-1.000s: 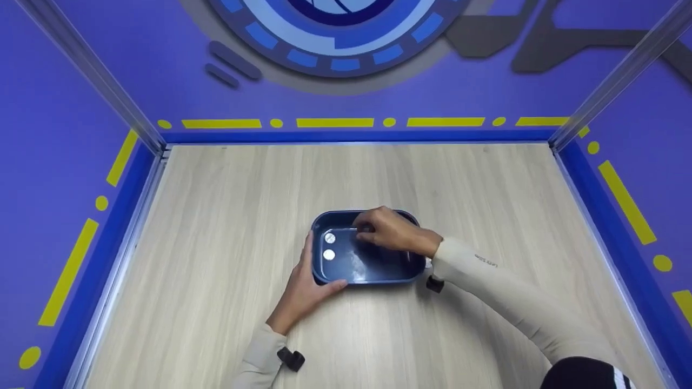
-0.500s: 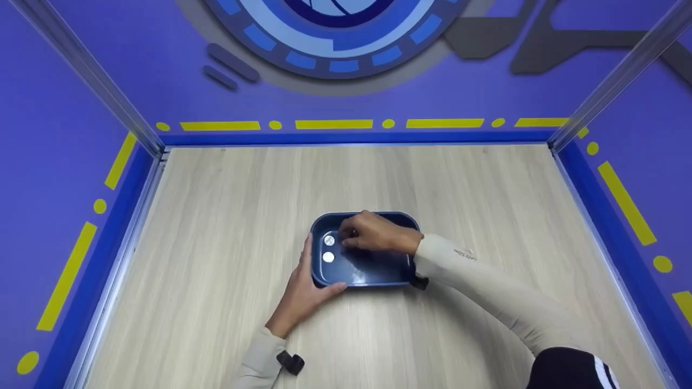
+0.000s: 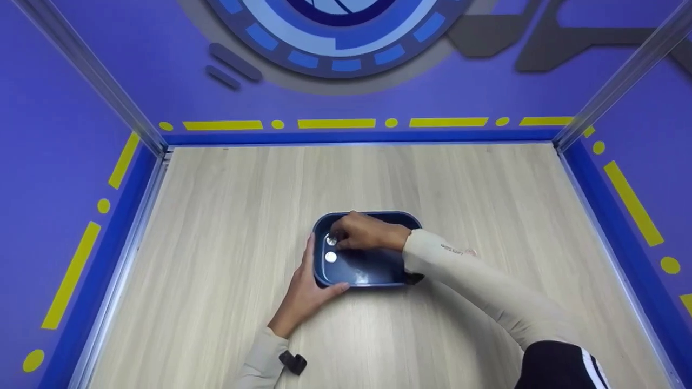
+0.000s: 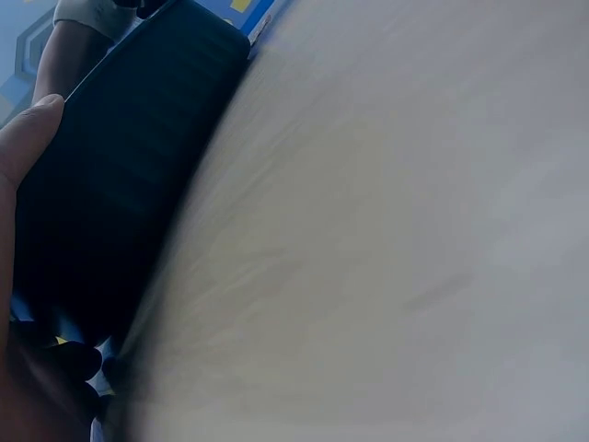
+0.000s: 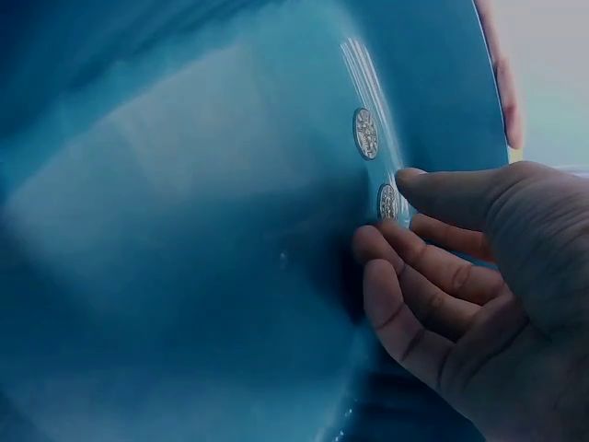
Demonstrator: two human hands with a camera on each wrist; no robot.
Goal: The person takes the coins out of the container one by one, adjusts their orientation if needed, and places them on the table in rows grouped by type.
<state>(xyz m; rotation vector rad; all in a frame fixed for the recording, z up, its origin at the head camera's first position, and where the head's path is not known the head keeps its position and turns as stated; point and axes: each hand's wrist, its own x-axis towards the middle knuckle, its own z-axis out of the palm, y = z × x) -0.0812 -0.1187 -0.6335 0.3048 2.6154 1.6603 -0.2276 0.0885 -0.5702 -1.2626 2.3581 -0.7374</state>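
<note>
A dark blue rectangular container [image 3: 373,269] with rounded corners stands on the table. My left hand [image 3: 304,289] holds its near left corner, thumb on the front rim and fingers along the left wall. Two silver coins lie on the container floor near its left end. The nearer coin [image 3: 331,257] is in full view; the farther coin [image 5: 387,201] is partly covered by fingers. Inside the container, my right hand [image 3: 365,231] reaches to the farther coin, its thumb [image 5: 442,195] and bent fingers around it with a gap showing between them.
A small round object [image 3: 470,252] on the table shows partly beside the right sleeve. The wooden table [image 3: 227,216] is bounded by blue walls [image 3: 70,162] with yellow marks. Black wrist cameras, such as the left one [image 3: 292,362], are strapped to the sleeves.
My right hand has moved left inside the container and down to the farther coin, which it now partly covers. The left hand and the container have stayed in place.
</note>
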